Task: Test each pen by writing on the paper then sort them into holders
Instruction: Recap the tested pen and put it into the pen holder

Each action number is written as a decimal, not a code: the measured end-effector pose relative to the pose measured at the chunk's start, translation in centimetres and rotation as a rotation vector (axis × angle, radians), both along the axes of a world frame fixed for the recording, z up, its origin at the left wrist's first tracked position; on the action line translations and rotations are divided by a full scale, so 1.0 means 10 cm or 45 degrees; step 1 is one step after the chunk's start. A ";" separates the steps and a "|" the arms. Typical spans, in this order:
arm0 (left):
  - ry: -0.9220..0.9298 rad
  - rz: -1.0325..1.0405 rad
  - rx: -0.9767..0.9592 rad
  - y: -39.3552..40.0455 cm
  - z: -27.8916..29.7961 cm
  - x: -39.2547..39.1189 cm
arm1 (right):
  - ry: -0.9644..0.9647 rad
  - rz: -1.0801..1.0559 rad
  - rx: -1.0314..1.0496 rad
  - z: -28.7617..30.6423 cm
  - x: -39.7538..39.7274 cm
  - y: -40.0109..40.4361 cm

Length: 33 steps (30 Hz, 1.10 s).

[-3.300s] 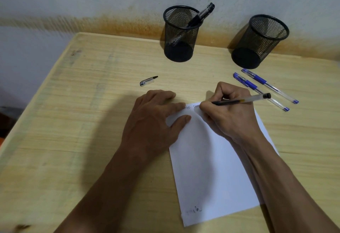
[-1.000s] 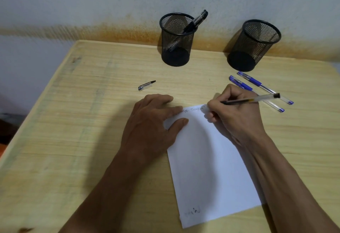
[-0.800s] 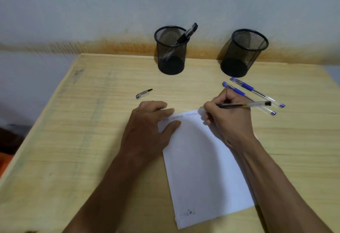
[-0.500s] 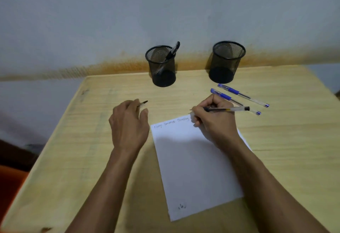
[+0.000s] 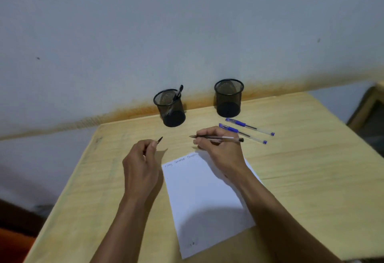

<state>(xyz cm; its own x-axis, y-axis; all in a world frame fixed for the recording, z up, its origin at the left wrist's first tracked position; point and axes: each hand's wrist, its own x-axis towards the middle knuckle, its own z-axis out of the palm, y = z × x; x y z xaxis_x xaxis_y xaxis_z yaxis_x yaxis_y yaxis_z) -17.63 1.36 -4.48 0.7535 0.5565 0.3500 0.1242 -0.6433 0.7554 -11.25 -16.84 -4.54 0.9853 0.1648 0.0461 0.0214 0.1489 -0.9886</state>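
Observation:
My right hand (image 5: 218,150) grips a black pen (image 5: 224,138), held level above the top edge of the white paper (image 5: 203,196), its tip pointing left. Faint handwriting runs along the paper's top. My left hand (image 5: 142,165) pinches the pen cap (image 5: 160,139), lifted off the table left of the paper. Two blue pens (image 5: 249,126) (image 5: 242,132) lie side by side right of my right hand. At the back stand two black mesh holders: the left holder (image 5: 169,108) has one black pen (image 5: 177,92) in it, the right holder (image 5: 228,98) looks empty.
The wooden table (image 5: 301,169) ends at the wall behind the holders. Its left edge runs diagonally beside my left arm. Part of another wooden piece (image 5: 369,113) shows at the far right.
My right hand stopped writing and lifted the pen off the paper. My left hand left the paper, reached left and picked up the cap. The view tilted upward.

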 end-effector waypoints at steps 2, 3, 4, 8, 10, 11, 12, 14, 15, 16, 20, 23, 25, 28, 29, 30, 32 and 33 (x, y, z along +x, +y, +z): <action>-0.062 -0.070 -0.104 -0.13 0.15 -0.10 | -0.089 0.026 0.009 0.17 -0.13 -0.04; -0.081 -0.115 -0.131 -0.18 0.19 -0.14 | -0.121 0.040 0.013 0.25 -0.19 -0.06; -0.096 -0.161 -0.146 -0.20 0.22 -0.19 | -0.156 0.054 0.014 0.33 -0.25 -0.08; -0.114 -0.316 -0.119 -0.29 0.26 -0.38 | -0.295 0.084 -0.072 0.52 -0.43 -0.17; -0.131 -0.364 -0.120 -0.34 0.27 -0.45 | -0.344 0.084 -0.156 0.55 -0.47 -0.21; -0.146 -0.383 -0.123 -0.36 0.27 -0.49 | -0.354 0.084 -0.195 0.55 -0.49 -0.23; -0.159 -0.399 -0.117 -0.38 0.28 -0.52 | -0.359 0.082 -0.224 0.55 -0.51 -0.24; -0.179 -0.422 -0.087 -0.39 0.30 -0.57 | -0.370 0.084 -0.259 0.55 -0.54 -0.26; -0.186 -0.432 -0.076 -0.39 0.31 -0.59 | -0.379 0.089 -0.268 0.56 -0.55 -0.26; -0.193 -0.441 -0.069 -0.39 0.32 -0.61 | -0.391 0.095 -0.279 0.57 -0.56 -0.26; -0.219 -0.475 -0.047 -0.39 0.34 -0.65 | -0.401 0.111 -0.328 0.57 -0.60 -0.25; -0.217 -0.498 -0.045 -0.39 0.35 -0.66 | -0.401 0.149 -0.337 0.55 -0.63 -0.21; -0.230 -0.503 -0.065 -0.40 0.36 -0.67 | -0.410 0.144 -0.301 0.55 -0.63 -0.20; -0.253 -0.486 -0.056 -0.41 0.40 -0.66 | -0.394 0.114 -0.237 0.57 -0.62 -0.17; -0.264 -0.474 -0.042 -0.42 0.42 -0.66 | -0.383 0.103 -0.217 0.56 -0.62 -0.16; -0.273 -0.459 -0.033 -0.43 0.43 -0.66 | -0.370 0.092 -0.195 0.55 -0.62 -0.15; -0.280 -0.439 -0.042 -0.45 0.45 -0.66 | -0.365 0.074 -0.173 0.54 -0.62 -0.14; -0.275 -0.439 -0.062 -0.46 0.46 -0.67 | -0.369 0.076 -0.180 0.54 -0.61 -0.14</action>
<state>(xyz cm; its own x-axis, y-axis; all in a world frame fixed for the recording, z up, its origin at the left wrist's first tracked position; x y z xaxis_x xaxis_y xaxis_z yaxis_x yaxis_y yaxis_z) -24.29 -3.20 0.08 0.8109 0.3043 0.4998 -0.2570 -0.5822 0.7714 -17.36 -18.21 0.84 0.9230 0.2468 0.2953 0.2999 0.0197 -0.9538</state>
